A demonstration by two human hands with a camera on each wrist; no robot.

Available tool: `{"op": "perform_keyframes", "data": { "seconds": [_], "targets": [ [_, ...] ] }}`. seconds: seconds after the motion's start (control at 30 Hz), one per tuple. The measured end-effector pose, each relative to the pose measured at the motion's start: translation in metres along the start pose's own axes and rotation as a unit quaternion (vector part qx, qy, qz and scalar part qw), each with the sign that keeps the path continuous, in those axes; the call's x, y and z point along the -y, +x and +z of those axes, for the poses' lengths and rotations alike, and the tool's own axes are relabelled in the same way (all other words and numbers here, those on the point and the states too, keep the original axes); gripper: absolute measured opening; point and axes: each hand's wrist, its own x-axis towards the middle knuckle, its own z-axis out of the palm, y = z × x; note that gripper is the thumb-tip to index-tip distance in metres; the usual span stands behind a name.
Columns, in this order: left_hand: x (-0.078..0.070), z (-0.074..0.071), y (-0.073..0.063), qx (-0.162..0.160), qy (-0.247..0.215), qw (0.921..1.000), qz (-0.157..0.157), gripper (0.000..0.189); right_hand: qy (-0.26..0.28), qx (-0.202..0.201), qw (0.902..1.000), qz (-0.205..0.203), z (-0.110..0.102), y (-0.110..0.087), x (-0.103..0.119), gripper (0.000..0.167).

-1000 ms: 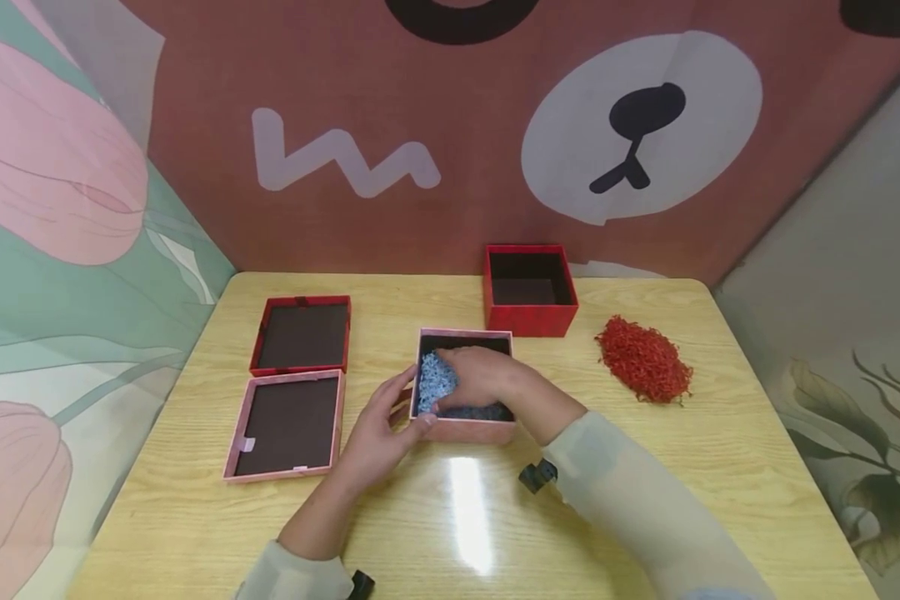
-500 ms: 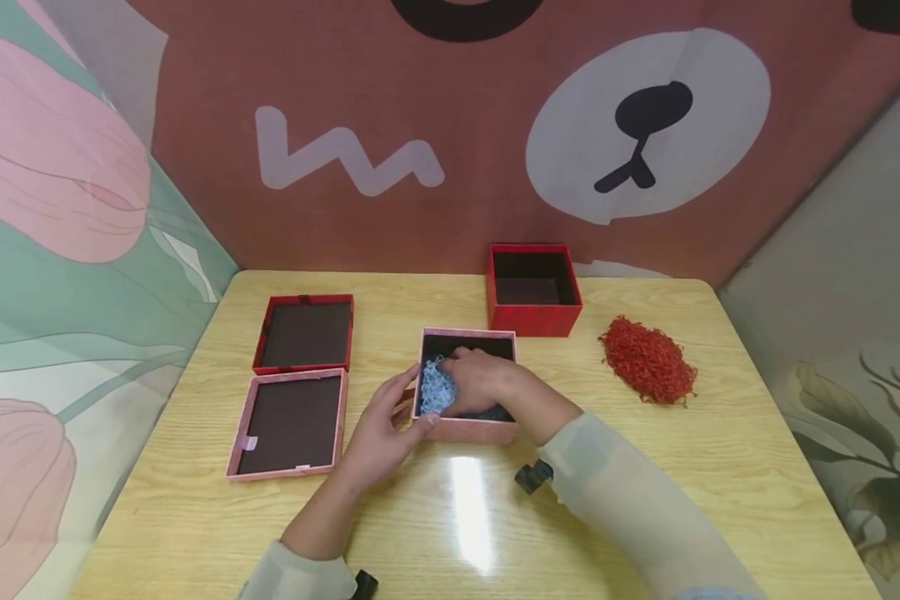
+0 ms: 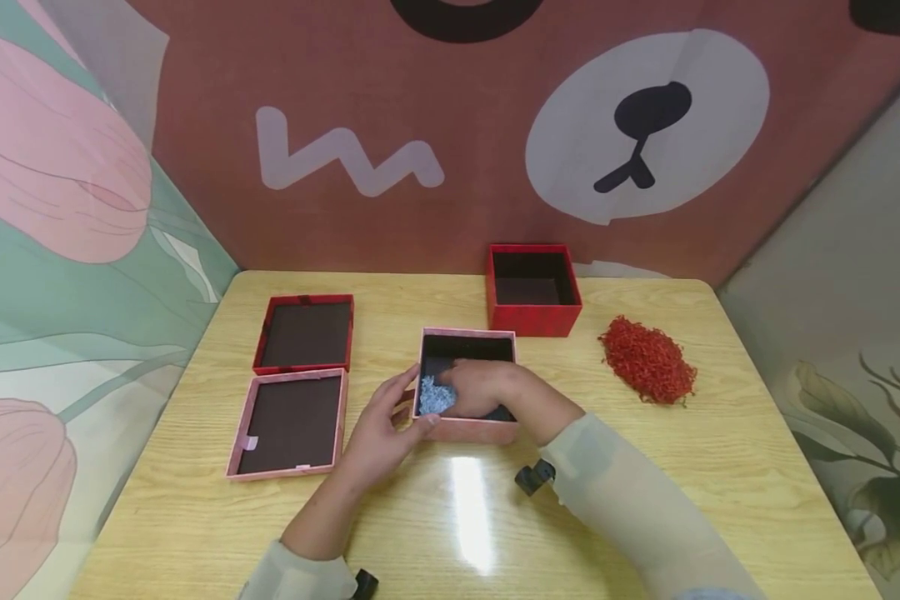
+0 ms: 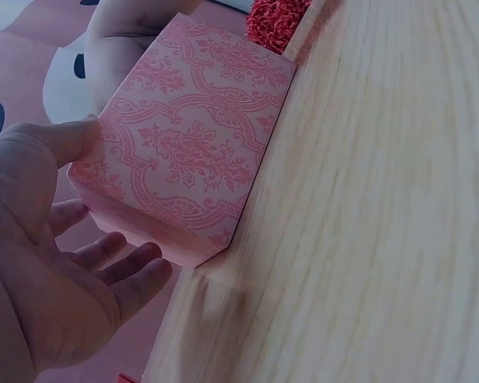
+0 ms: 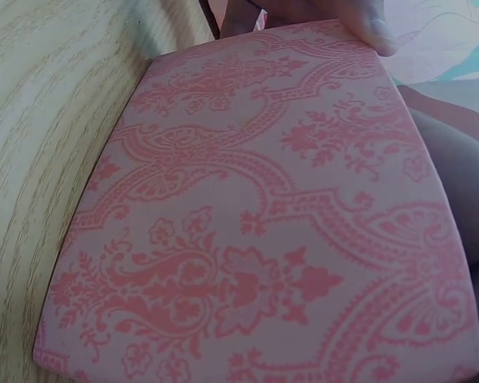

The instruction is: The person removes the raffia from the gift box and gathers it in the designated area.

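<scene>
A pink patterned box [image 3: 468,430] stands without its lid on the table, with blue shredded paper [image 3: 436,396] in its front left part. My left hand [image 3: 378,429] holds the box by its front left corner, thumb on the front and fingers along the left side. In the left wrist view, the thumb lies against the box [image 4: 188,132]. My right hand [image 3: 480,387] reaches inside the box and gathers the blue paper; its fingertips are hidden in there. The right wrist view shows mostly the box's outer wall [image 5: 247,215], with the left thumb at its top edge.
A red box [image 3: 532,319] without its lid stands behind and to the right. Two lids lie inside up on the left: a red lid [image 3: 305,335] and a pink lid [image 3: 288,423]. On the right is a pile of red shredded paper [image 3: 647,360].
My right hand has drawn the blue paper toward the front of the box and into a smaller clump, baring more of the dark floor behind. The left hand keeps its hold.
</scene>
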Motion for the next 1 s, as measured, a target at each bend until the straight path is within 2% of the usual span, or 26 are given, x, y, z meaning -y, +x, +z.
{"op": "perform_keyframes", "data": {
  "seconds": [0.17,0.4,0.67,1.0],
  "targets": [
    [0.0,0.0,0.0,-0.001,0.0,1.0,-0.004,0.077,0.044,0.021,0.9986,-0.018,0.0,-0.001,-0.003,0.076],
    [0.0,0.0,0.0,0.001,0.001,1.0,-0.005,0.077,0.085,0.044,0.9951,-0.023,-0.002,-0.003,-0.006,0.076],
    [0.002,-0.001,0.001,0.004,-0.007,1.0,0.0,0.077,0.094,0.017,0.9924,-0.077,-0.002,-0.004,-0.011,0.058],
    [0.002,-0.002,0.0,0.015,-0.013,0.9998,0.007,0.076,0.118,0.006,0.9871,-0.109,-0.005,-0.006,-0.014,0.051]
  ]
}}
